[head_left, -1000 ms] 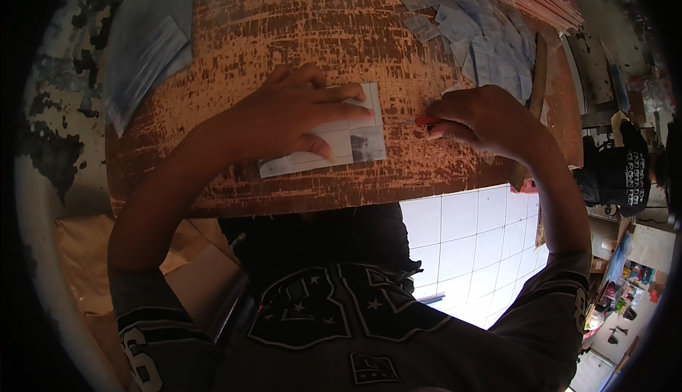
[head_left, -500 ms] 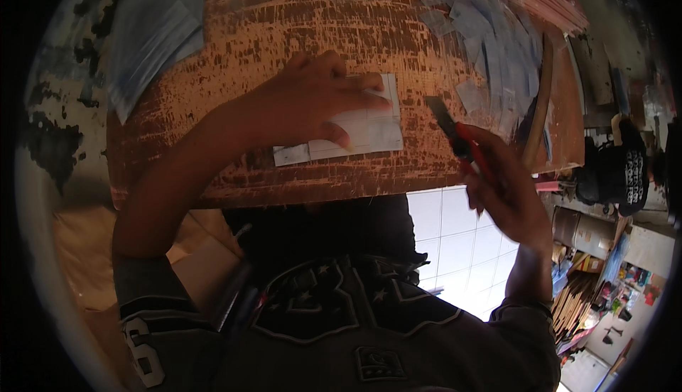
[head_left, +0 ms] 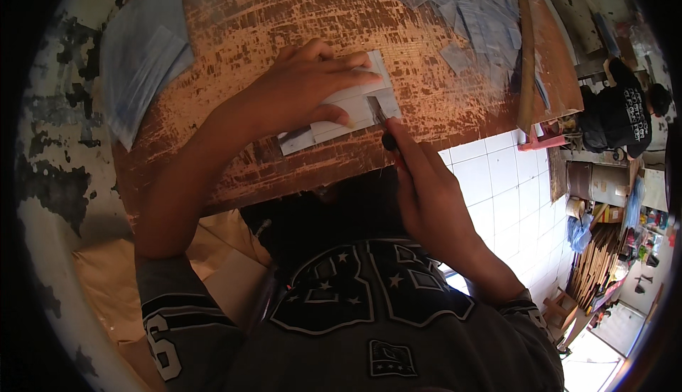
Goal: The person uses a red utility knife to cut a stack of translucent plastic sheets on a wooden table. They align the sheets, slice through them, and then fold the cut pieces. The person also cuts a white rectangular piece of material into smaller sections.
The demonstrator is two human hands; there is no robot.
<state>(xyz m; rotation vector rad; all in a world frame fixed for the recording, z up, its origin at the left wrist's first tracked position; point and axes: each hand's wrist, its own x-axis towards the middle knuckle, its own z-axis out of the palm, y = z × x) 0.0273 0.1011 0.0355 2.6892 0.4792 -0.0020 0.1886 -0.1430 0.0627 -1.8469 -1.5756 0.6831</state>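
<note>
A flat, white rectangular sheet marked with grid lines (head_left: 359, 102) lay on the scratched brown wooden table (head_left: 249, 30), toward its near edge, tilted slightly. The person's left hand (head_left: 310, 83) was spread over it from nine o'clock, fingers fanned across the far half and thumb resting toward the near edge. From between four and five o'clock, the right hand (head_left: 428, 189) was closed around the handle of a dark-bladed utility knife (head_left: 376, 110), its blade pointing toward eleven o'clock over the sheet's right part; whether it touched could not be told.

The sheet looked light, thin and fairly stiff, probably smooth enough to slide unless pressed flat. Broad pressure from spread fingertips, well clear of the blade, seemed the best hold; for lifting, its left corner offered a free edge.

A heap of small clear plastic pieces (head_left: 476, 23) lay at two o'clock from it, likely slippery and easily scattered.
</note>
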